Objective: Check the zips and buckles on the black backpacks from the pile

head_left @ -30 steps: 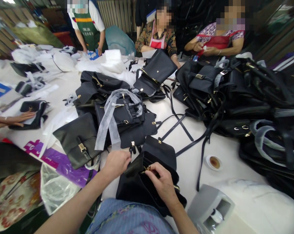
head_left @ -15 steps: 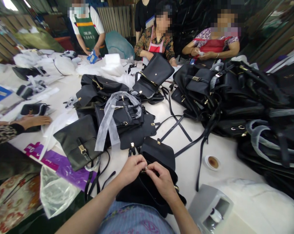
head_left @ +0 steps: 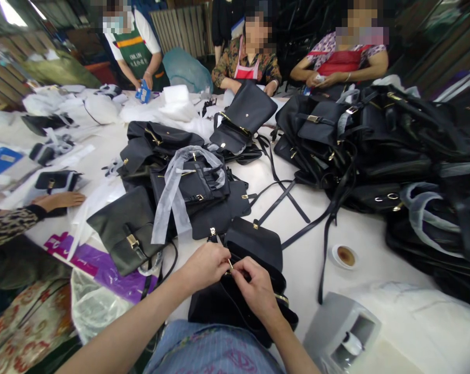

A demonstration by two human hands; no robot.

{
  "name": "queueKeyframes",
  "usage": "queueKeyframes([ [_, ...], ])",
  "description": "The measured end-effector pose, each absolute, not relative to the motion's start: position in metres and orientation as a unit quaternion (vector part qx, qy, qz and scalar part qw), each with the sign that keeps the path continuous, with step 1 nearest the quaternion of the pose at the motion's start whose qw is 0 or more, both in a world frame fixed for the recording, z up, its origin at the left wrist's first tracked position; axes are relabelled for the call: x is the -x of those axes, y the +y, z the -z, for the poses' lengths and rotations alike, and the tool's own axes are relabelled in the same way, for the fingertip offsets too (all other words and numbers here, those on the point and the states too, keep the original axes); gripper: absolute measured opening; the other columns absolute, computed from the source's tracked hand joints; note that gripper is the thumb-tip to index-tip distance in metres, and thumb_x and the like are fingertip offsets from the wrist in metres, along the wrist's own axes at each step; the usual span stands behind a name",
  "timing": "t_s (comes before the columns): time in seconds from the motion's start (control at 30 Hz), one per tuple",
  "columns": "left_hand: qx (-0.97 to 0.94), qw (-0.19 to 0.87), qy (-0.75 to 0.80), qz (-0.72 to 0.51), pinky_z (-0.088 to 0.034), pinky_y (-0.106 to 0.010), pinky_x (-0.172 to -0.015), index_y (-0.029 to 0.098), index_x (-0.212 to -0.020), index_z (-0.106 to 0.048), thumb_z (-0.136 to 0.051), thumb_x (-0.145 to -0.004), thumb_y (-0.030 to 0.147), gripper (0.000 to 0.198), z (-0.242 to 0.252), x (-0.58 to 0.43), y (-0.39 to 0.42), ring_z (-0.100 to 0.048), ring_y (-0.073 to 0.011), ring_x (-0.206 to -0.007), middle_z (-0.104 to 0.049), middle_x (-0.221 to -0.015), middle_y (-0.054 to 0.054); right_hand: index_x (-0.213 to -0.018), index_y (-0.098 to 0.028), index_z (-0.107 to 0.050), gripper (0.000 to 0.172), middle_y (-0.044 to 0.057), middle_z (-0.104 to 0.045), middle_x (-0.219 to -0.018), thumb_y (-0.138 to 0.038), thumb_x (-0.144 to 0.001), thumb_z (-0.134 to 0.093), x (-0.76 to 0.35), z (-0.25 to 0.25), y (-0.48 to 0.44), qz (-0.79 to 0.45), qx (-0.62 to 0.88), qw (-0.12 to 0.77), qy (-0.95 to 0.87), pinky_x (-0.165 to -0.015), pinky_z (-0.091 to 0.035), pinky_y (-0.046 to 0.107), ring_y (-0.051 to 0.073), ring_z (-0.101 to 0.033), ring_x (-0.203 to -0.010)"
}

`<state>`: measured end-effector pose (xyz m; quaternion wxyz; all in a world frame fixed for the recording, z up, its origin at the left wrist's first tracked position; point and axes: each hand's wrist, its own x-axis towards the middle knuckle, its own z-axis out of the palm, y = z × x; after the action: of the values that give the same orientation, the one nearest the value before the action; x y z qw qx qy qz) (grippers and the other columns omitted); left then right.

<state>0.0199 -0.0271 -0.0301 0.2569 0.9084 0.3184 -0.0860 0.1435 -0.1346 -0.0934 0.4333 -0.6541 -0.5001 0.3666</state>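
A black handbag (head_left: 254,249) lies at the near table edge in front of me, its mouth open toward me. My left hand (head_left: 206,265) pinches a small gold metal fitting (head_left: 230,264) at the bag's opening. My right hand (head_left: 254,291) is closed too, its fingertips on the same fitting and the bag's rim. Both hands meet over the bag. A short strap end with a gold clasp (head_left: 212,234) lies just beyond my left hand.
Heaps of black bags cover the table centre (head_left: 188,182) and right (head_left: 394,150). A small dish (head_left: 344,255) and a grey tape dispenser (head_left: 342,332) sit to my right. Other people work at the far side; another person's hand (head_left: 59,200) rests on the left. Purple plastic bag (head_left: 102,265) lies nearby.
My left hand came from the bag's left edge to meet my right hand at the opening. Both now pinch the gold fitting, lifted slightly. The person's hand at left shifted right.
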Motion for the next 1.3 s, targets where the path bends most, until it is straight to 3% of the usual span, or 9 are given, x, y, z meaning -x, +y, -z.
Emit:
queueKeyframes([
  [0.4,-0.922,0.211,0.316,0.077,-0.046,-0.026,-0.064,0.017,-0.075,-0.058,-0.047,-0.082,0.008,0.017,0.04,-0.01,-0.038,-0.061,-0.0179,-0.07,-0.063,-0.072,-0.004,-0.064,-0.021,-0.053,0.017,-0.001,-0.054,-0.067,-0.015,-0.08,-0.054,-0.137,0.094,-0.135,-0.346,0.651,0.439,-0.513,-0.061,-0.038,0.028,0.015,-0.051,-0.063],
  [0.57,-0.9,0.268,0.345,-0.011,-0.046,-0.026,-0.068,0.017,-0.078,-0.059,-0.046,-0.077,0.004,0.019,0.056,-0.008,-0.038,-0.059,-0.0167,-0.071,-0.062,-0.073,-0.003,-0.062,-0.021,-0.053,0.018,-0.001,-0.054,-0.066,-0.017,-0.08,-0.054,-0.137,0.094,-0.135,-0.35,0.651,0.451,-0.5,-0.061,-0.038,0.028,0.014,-0.051,-0.062],
  [0.8,-0.79,0.444,0.414,-0.082,-0.044,-0.022,-0.059,0.018,-0.082,-0.062,-0.044,-0.086,0.015,0.019,0.053,-0.01,-0.044,-0.058,-0.0126,-0.062,-0.063,-0.068,0.001,-0.062,-0.021,-0.055,0.019,-0.002,-0.056,-0.064,-0.022,-0.081,-0.056,-0.143,0.096,-0.134,-0.37,0.662,0.479,-0.443,-0.061,-0.041,0.027,0.015,-0.052,-0.062],
  [0.9,-0.814,0.395,0.423,-0.059,-0.045,-0.023,-0.061,0.017,-0.076,-0.062,-0.055,-0.083,0.017,0.01,0.051,-0.013,-0.047,-0.06,-0.014,-0.064,-0.064,-0.068,0.0,-0.061,-0.021,-0.054,0.02,-0.002,-0.055,-0.064,-0.024,-0.081,-0.056,-0.143,0.097,-0.134,-0.376,0.661,0.478,-0.44,-0.06,-0.04,0.028,0.015,-0.051,-0.061],
  [1.07,-0.915,0.197,0.343,0.08,-0.049,-0.027,-0.071,0.016,-0.083,-0.062,-0.044,-0.091,0.014,0.02,0.043,-0.019,-0.047,-0.066,-0.0183,-0.078,-0.069,-0.083,-0.006,-0.061,-0.021,-0.052,0.02,-0.001,-0.054,-0.064,-0.024,-0.08,-0.055,-0.142,0.098,-0.134,-0.37,0.662,0.468,-0.454,-0.06,-0.039,0.028,0.015,-0.051,-0.061],
  [1.3,-0.943,0.169,0.26,0.118,-0.049,-0.032,-0.065,0.014,-0.082,-0.062,-0.051,-0.086,0.015,0.011,0.039,-0.02,-0.03,-0.066,-0.0245,-0.075,-0.068,-0.083,-0.01,-0.057,-0.021,-0.048,0.022,-0.002,-0.049,-0.06,-0.027,-0.078,-0.054,-0.139,0.094,-0.134,-0.384,0.658,0.469,-0.447,-0.057,-0.037,0.027,0.014,-0.047,-0.058],
])
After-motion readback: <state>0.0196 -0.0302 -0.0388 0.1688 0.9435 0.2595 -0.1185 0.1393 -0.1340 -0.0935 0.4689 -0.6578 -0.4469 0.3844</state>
